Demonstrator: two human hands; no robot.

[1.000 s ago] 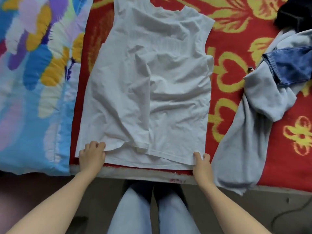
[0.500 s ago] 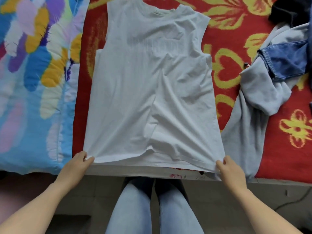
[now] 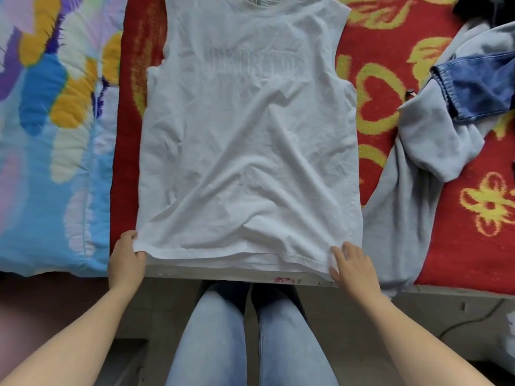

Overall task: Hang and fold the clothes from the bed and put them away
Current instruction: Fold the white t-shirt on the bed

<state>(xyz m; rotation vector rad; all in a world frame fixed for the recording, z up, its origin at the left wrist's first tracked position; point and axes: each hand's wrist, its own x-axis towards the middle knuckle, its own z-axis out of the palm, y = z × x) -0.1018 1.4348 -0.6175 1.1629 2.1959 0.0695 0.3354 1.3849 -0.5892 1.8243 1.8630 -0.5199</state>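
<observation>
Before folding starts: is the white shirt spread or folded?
Spread: the white shirt lies full length, neckline to hem, on the red blanket.

Left forearm (image 3: pixel 83 330) and right forearm (image 3: pixel 412 330) are bare and reach forward from the lower corners, elbows wide, angling inward toward the hands. Left hand (image 3: pixel 126 259) is back up, with the thumb on top and the fingers curled in, pinching the near left corner of the white shirt (image 3: pixel 245 151). Right hand (image 3: pixel 352 264) is also back up, its fingers (image 3: pixel 338 253) nearly straight and slightly spread, lying flat on the shirt's near right corner. Hands are well apart and roughly level. Wrists are in line with the forearms. Legs (image 3: pixel 250 338) stand together between the arms.
</observation>
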